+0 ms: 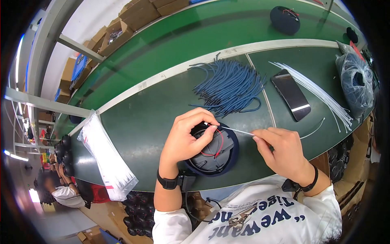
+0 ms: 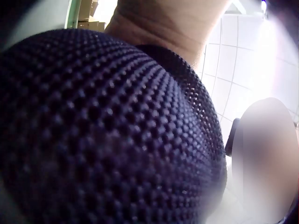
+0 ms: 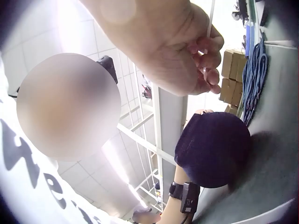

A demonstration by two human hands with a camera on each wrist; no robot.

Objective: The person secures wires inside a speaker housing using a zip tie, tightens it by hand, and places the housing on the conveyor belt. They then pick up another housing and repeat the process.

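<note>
A round dark-blue mesh-covered shell [image 1: 234, 156] lies on the green table in front of me, its black plastic inside facing up with a thin red wire across it. In the left wrist view its mesh [image 2: 112, 126] fills most of the picture. My left hand [image 1: 185, 136] is over the shell, thumb and forefinger pinching at its far rim, where one end of a white cable tie [image 1: 239, 131] meets the fingertips. To the right, my right hand [image 1: 282, 152] pinches the tie's other end, and the tie runs straight between both hands.
Beyond the shell lies a heap of blue cords [image 1: 229, 85]. Rightward are a black phone [image 1: 290, 95], loose white cable ties [image 1: 325, 97] and a clear plastic bag [image 1: 355, 91]. A bag of white ties [image 1: 107, 158] lies left. Another round shell [image 1: 284, 20] sits at the back.
</note>
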